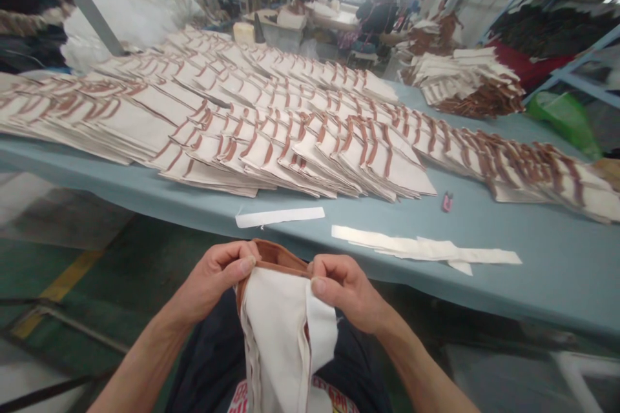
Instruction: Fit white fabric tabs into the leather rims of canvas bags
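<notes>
Both of my hands grip a sewn fabric piece (276, 316), off-white with a brown edge, that hangs over my lap. My left hand (213, 281) pinches the left end of its brown top edge between thumb and fingers. At the right end my right hand (349, 290) pinches that edge, together with the top of a white fabric strip that hangs down beside the piece. Between the hands the brown opening gapes a little. On the table just beyond lie a white strip (281, 216) and several overlapping cream strips (416, 246).
A blue-covered table (547, 284) stretches in front of me. Rows of overlapping off-white pieces with brown bands (290, 148) cover much of it. Small pink thread snips (447, 202) lie right of centre. Behind are another stack (469, 80), a green bag (564, 119) and a seated person (380, 16).
</notes>
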The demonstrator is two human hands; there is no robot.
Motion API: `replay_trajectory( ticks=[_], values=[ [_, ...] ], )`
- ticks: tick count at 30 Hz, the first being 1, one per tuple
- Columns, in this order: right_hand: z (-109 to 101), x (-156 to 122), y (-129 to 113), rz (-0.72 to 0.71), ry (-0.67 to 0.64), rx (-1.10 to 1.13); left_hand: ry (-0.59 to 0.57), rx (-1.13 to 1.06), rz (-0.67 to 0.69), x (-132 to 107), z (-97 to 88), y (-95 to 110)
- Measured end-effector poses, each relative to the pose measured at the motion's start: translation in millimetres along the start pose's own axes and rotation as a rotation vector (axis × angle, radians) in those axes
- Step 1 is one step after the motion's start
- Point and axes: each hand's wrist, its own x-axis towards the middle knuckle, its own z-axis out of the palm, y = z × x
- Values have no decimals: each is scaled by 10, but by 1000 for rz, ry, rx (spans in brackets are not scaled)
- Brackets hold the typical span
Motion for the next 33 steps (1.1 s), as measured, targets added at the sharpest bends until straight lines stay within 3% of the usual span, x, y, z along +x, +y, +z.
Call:
replay_trajectory(
  ticks=[12,33],
  values=[
    [105,-30,-7,-116,54,0,-2,5,-31,52,70,67],
    [241,-10,50,-151,119,32,48,-37,-94,43,133,98]
  ],
)
